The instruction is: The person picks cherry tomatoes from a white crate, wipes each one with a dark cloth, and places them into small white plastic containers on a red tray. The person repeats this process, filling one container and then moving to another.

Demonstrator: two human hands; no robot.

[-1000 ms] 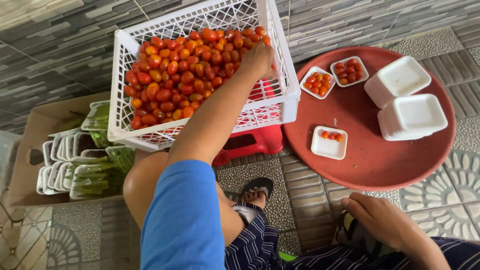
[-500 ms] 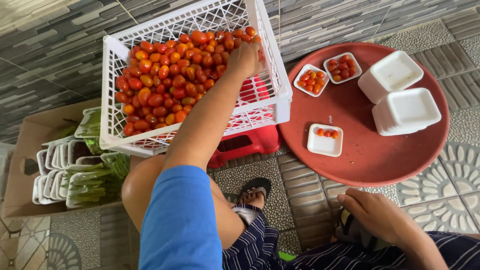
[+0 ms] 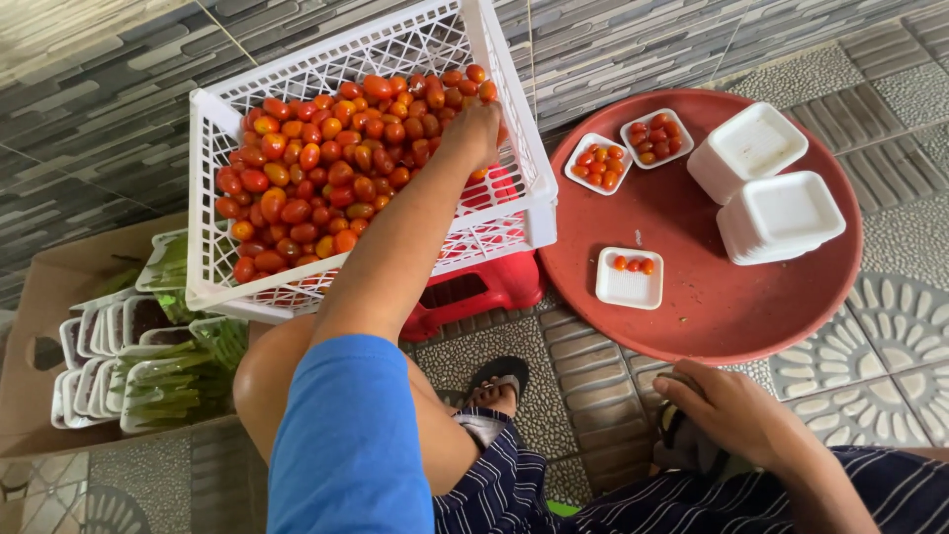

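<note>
At nine o'clock in the head view sits a brown cardboard box (image 3: 59,297) holding white foam trays of green vegetables (image 3: 173,381), wrapped in clear film; any labels are too small to tell. Next to it, toward eleven o'clock, a white plastic lattice crate (image 3: 514,198) rests tilted on a red plastic stool (image 3: 474,292) and is heaped with small red and orange plum tomatoes (image 3: 316,188). The left hand (image 3: 473,133) reaches into the crate's right side, fingers curled down into the pile; whether it pinches a tomato or only touches them cannot be told, since the fingertips are hidden. These tomatoes look light, smooth-skinned and a little slippery, firm yet easily bruised, so I judge a loose cupped grip around the middle of a few suits them best.

Toward two o'clock lies a round red tray (image 3: 712,307) on the patterned tiles. It carries three small white foam trays with tomatoes: two fuller ones (image 3: 629,148) at its upper edge and one with just a few (image 3: 630,279) nearer the middle, beside two stacks of empty white foam trays (image 3: 766,188). At five o'clock the right hand (image 3: 727,405) rests loosely curled on the knee, over a dark object I cannot identify.
</note>
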